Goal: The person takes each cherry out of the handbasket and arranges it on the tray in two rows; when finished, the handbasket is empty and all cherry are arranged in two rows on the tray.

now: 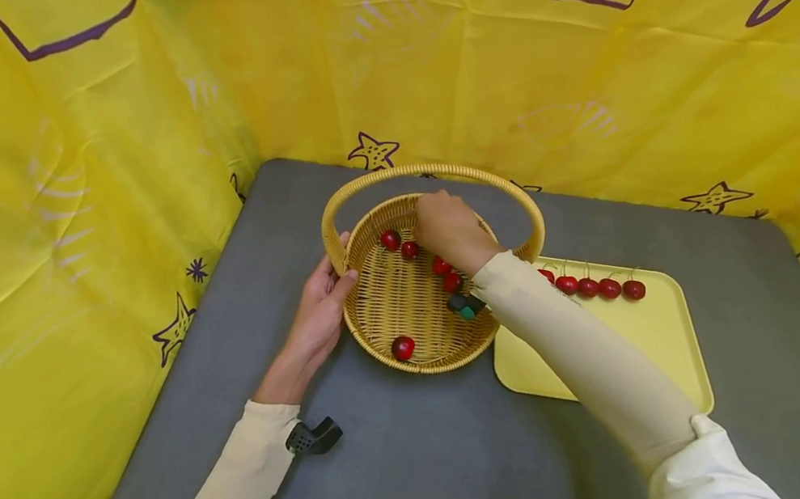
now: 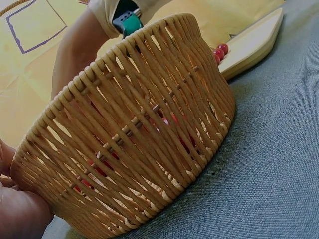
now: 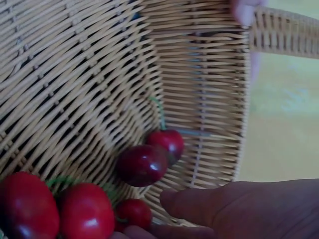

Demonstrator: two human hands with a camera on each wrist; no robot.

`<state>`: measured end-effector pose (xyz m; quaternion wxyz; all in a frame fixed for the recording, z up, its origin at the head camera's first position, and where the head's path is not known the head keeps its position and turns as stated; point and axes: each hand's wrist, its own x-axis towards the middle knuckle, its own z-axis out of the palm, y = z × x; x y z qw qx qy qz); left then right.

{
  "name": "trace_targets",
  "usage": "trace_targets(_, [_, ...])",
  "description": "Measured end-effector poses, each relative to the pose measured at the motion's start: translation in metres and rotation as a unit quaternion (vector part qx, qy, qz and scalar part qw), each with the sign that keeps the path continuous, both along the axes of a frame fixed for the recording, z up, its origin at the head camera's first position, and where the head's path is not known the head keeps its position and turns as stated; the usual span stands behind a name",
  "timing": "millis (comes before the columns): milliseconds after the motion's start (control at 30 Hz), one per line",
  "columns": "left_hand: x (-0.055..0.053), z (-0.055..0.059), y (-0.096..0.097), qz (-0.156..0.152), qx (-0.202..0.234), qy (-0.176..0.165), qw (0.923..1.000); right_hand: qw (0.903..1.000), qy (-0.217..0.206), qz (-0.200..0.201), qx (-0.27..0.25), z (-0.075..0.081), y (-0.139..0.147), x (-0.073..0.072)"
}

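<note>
A round wicker basket [image 1: 405,298] with a tall arched handle stands on the grey table, several red cherries [image 1: 403,348] lying inside. My left hand [image 1: 318,303] grips its left rim by the foot of the handle, thumb over the edge; the left wrist view shows part of that hand [image 2: 22,209] against the woven side. Inside the far part of the basket is my right hand [image 1: 449,228], its fingertips hidden in the head view. Seen from the right wrist, thumb and fingers of this hand [image 3: 239,209] are close around a small cherry [image 3: 133,213]; a firm pinch is not visible.
To the right, a pale yellow tray [image 1: 630,347] carries a row of stemmed cherries [image 1: 609,288] along its far side, partly behind my right sleeve. Yellow printed cloth [image 1: 426,76] hangs behind and left of the grey table [image 1: 407,460].
</note>
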<state>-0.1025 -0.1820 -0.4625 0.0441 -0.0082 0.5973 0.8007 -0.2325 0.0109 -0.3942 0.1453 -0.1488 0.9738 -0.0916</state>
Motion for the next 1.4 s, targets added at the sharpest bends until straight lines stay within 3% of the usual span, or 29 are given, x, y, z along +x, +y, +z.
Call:
trace_targets(233, [0.0, 0.0, 0.0, 0.001, -0.003, 0.0, 1.0, 0.9988, 0.039, 0.021, 0.022, -0.005, -0.006, 0.0])
trace_targets(533, [0.0, 0.001, -0.002, 0.003, -0.01, 0.003, 0.9999, 0.9949, 0.025, 0.093, -0.031, -0.001, -0.001, 0.006])
trace_targets(767, [-0.001, 0.002, -0.001, 0.001, -0.01, 0.006, 0.9999, 0.9901, -0.008, 0.116, -0.078, -0.003, 0.001, 0.005])
trace_targets(933, [0.0, 0.003, 0.0, 0.004, -0.01, 0.002, 0.9999, 0.9824, -0.012, 0.156, -0.101, -0.007, 0.001, 0.003])
trace_targets(1167, [-0.001, 0.003, 0.0, 0.008, -0.005, 0.001, 1.0, 0.9635, 0.0, 0.225, -0.145, -0.013, -0.002, -0.001])
trace_targets(1267, [-0.001, 0.002, 0.001, 0.005, -0.001, 0.002, 1.0, 0.9597, -0.001, 0.232, -0.159, -0.014, -0.003, -0.001])
trace_targets(1400, [-0.001, 0.002, 0.0, 0.004, -0.002, 0.001, 1.0, 0.9616, -0.004, 0.228, -0.153, -0.014, -0.005, 0.001])
